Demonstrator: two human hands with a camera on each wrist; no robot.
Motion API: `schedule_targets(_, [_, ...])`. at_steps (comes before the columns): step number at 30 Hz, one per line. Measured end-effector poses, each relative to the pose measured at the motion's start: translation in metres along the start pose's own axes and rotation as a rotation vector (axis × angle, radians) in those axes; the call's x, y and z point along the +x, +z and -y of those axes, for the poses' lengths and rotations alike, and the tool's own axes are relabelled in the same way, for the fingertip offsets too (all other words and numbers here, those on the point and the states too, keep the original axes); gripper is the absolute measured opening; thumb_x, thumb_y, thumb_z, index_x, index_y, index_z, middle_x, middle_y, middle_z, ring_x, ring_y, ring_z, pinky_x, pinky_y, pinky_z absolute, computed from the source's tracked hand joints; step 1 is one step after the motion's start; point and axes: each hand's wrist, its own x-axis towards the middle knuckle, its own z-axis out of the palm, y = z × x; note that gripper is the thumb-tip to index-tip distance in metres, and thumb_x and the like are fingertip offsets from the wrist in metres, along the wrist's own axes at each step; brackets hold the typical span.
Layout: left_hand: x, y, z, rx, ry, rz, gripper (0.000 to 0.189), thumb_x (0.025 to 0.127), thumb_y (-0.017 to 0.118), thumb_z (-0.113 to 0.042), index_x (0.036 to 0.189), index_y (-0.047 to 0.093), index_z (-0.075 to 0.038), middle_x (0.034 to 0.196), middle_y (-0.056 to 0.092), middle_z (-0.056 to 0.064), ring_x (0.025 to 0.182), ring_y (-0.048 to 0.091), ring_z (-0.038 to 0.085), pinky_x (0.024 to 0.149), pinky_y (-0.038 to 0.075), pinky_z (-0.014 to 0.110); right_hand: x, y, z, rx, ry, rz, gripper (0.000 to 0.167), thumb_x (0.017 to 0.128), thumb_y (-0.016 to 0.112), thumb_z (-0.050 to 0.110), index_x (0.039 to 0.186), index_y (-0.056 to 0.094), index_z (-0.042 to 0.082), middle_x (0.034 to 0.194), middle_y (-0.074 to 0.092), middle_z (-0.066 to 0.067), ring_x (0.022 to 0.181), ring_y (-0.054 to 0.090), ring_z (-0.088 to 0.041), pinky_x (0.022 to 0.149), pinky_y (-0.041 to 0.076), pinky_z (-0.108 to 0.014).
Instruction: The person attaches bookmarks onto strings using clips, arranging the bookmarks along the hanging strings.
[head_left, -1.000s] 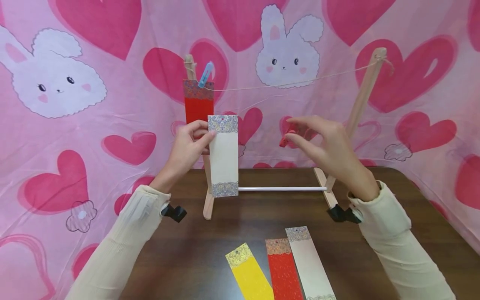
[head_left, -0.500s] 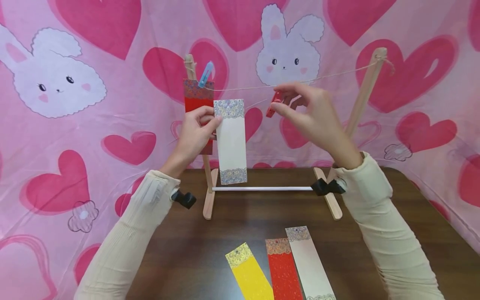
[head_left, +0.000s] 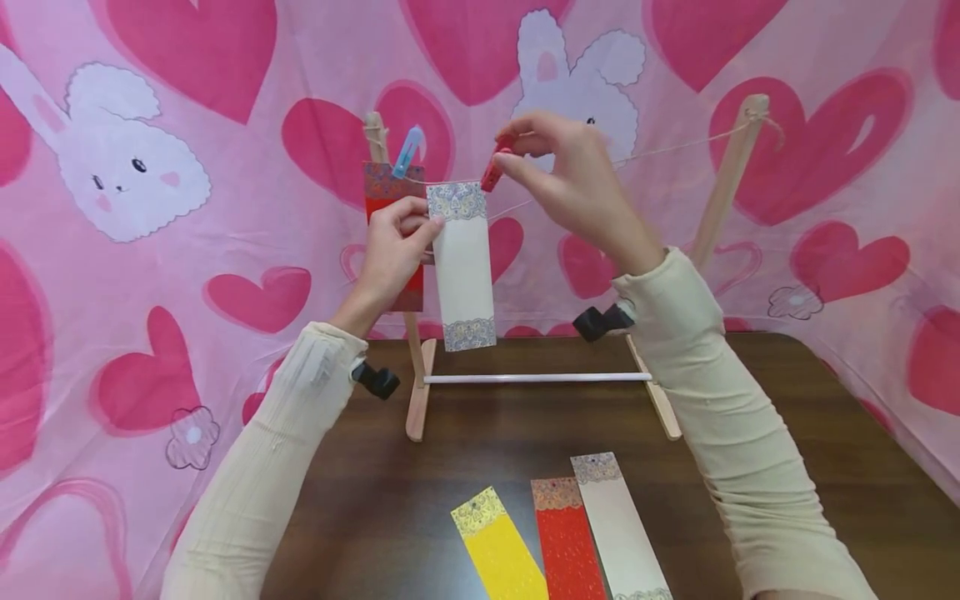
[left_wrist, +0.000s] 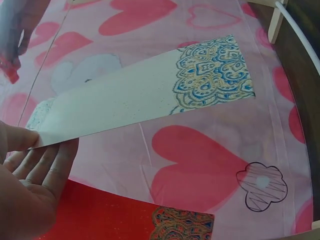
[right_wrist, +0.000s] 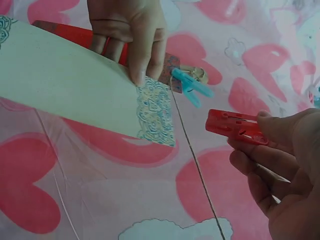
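Observation:
My left hand (head_left: 397,254) pinches a white paper bookmark (head_left: 465,275) by its left edge near the patterned top. The bookmark hangs upright, its top edge right at the string (right_wrist: 195,162). Between thumb and fingers of my right hand (head_left: 566,175) is a red clothespin (right_wrist: 232,126), its nose close to the bookmark's top right corner in the head view. The right wrist view shows a gap between clothespin and string. Just left, a blue clothespin (head_left: 407,153) clips a red bookmark (head_left: 378,204) to the string; my left hand partly covers that bookmark.
The string runs between two wooden posts (head_left: 727,183), joined low down by a white rod (head_left: 540,378). On the brown table (head_left: 360,500) lie a yellow bookmark (head_left: 506,554), another red bookmark (head_left: 572,542) and another white bookmark (head_left: 626,533). A pink patterned cloth (head_left: 247,192) hangs behind.
My left hand has raised the white bookmark up to the string and slightly right. My right hand has moved up and left with the red clothespin, from well apart to beside the bookmark's top.

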Motion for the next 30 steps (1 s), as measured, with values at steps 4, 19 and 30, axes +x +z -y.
schedule_targets(4, [0.003,0.001,-0.002,-0.047,0.001,0.008,0.019,0.095,0.065,-0.005,0.107,0.062,0.009,0.073,0.069,0.005,0.061,0.065,0.014,0.060,0.059,0.029,0.010,0.006,0.001,0.016,0.007,-0.033,0.024,0.094,0.070,0.019,0.110,0.070,0.001,0.105,0.074,-0.004,0.102,0.070,-0.008,0.087,0.052,-0.024])
schedule_targets(19, [0.009,0.010,-0.008,-0.163,-0.133,0.003,0.020,0.095,0.066,-0.008,0.113,0.066,0.002,0.085,0.072,0.006,0.065,0.065,0.015,0.061,0.058,0.027,0.039,0.022,-0.006,0.070,0.096,-0.057,0.020,0.096,0.066,0.013,0.109,0.073,-0.001,0.106,0.074,-0.010,0.099,0.071,-0.010,0.078,0.052,-0.022])
schedule_targets(30, [0.010,0.011,-0.007,-0.121,-0.170,0.014,0.023,0.096,0.065,-0.010,0.117,0.066,0.000,0.088,0.072,0.007,0.070,0.067,0.016,0.065,0.059,0.029,0.041,0.028,-0.015,0.085,0.128,-0.039,0.019,0.096,0.065,0.012,0.108,0.074,0.000,0.102,0.074,-0.010,0.094,0.071,-0.011,0.074,0.050,-0.022])
